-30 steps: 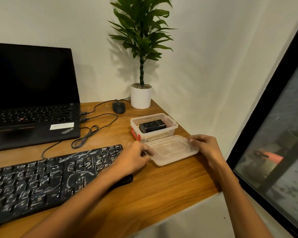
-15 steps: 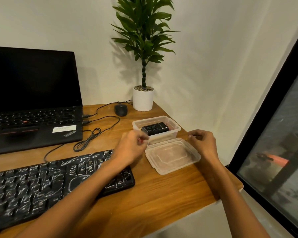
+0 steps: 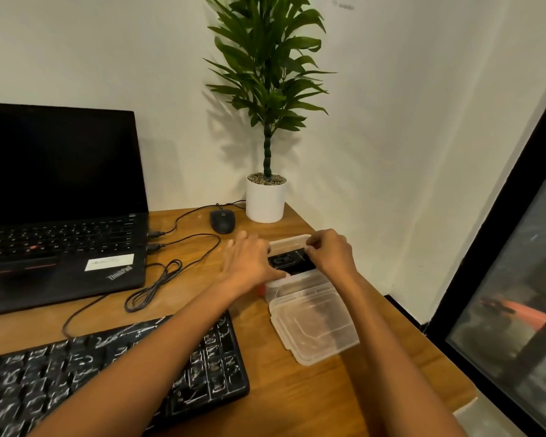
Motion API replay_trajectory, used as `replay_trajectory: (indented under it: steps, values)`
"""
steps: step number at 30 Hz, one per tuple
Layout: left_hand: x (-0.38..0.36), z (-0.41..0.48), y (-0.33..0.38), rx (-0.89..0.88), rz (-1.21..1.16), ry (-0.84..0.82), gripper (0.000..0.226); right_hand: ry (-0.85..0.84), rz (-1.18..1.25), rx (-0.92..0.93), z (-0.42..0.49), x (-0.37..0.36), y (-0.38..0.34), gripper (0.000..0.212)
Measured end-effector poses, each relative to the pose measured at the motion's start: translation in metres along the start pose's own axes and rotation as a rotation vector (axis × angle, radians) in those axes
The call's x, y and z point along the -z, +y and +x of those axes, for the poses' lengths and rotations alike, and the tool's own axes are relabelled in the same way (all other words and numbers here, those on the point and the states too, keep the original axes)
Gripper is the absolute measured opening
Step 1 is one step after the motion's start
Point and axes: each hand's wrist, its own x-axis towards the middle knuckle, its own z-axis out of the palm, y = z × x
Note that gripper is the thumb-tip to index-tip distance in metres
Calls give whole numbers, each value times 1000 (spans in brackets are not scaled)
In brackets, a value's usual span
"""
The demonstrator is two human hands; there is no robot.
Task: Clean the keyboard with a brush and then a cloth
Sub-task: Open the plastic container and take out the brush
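Over the clear plastic container both of my hands meet, above the black device that lies inside it. My left hand covers the container's left edge with its fingers fairly straight and spread, pointing away from me, and its thumb presses the near edge of the device. My right hand sits at the container's right side with its fingers curled, pinching the far right corner of the device. Just in front of the container, touching its near wall, the clear lid lies flat on the wooden desk. Left of the container and nearer to me lies the black keyboard, its keys streaked with white marks, my left forearm crossing its right end. Behind the container stand a white potted plant and, just left of that, a black mouse. Well to the container's left is an open ThinkPad laptop, with a coiled black cable lying between the two.
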Motion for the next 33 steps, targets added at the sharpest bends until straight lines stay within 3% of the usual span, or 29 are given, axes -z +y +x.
replay_trajectory:
  steps: [7, 17, 19, 23, 26, 29, 33]
  values:
    - [-6, 13, 1, 13, 78, -40, 58, 6, -206, -8, -1, -11, -7, 21]
    - [6, 3, -19, 50, -317, 53, 61, -12, 82, -64, -2, -1, -15, 24]
    - [14, -3, -29, 49, -520, 46, 54, -14, 195, -61, -6, 0, -21, 23]
    - [36, -31, -55, 78, -1153, -63, 46, -86, 475, -24, -22, -1, -43, 27]
    - [47, -55, -85, 152, -1363, -58, 50, -177, 624, 19, -41, -9, -71, 31]
    - [58, -88, -128, 254, -1606, 72, 57, -341, 751, 43, -66, -28, -114, 23]
    - [59, -106, -129, 325, -1819, 84, 34, -481, 923, 9, -78, -41, -123, 21]
